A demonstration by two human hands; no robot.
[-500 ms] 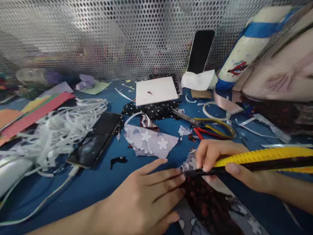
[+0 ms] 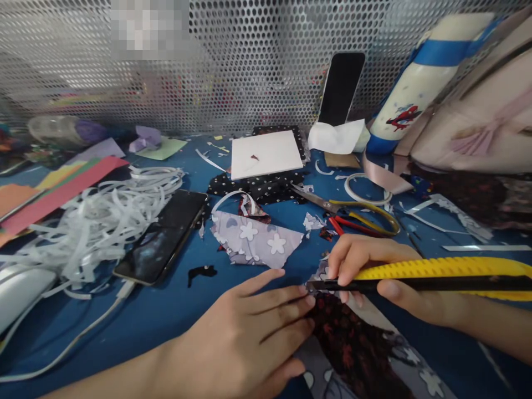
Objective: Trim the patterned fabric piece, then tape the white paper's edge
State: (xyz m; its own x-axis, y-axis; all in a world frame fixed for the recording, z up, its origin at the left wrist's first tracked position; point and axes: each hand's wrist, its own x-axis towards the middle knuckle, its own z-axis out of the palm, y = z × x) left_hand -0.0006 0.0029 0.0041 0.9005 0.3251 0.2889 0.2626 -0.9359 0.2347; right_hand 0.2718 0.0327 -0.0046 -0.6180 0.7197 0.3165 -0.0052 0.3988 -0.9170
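My left hand [image 2: 245,327] lies with fingers stretched out, its fingertips pressing the left edge of a fabric piece with a dark red pattern [image 2: 353,338]. A grey flowered border [image 2: 419,366] runs along that piece. In my right hand [image 2: 374,249] is a yellow and black utility knife [image 2: 444,272], held between thumb and fingers. Its tip meets the far end of the fabric, close to my left fingertips; whether it touches them I cannot tell. Beyond my hands lies a loose grey flowered scrap [image 2: 266,244].
Scissors [image 2: 332,207] lie beyond my right hand. Leftward are a cabled phone [image 2: 164,238], white paper strips [image 2: 108,216] and a mouse [image 2: 25,293]. Behind stand a white card [image 2: 266,155], an upright phone [image 2: 341,88], a bottle [image 2: 424,83] and a perforated metal panel [image 2: 233,61].
The knife has tilted to a more level position, and its tip has shifted slightly up and left with my right hand. My left hand has stayed in place.
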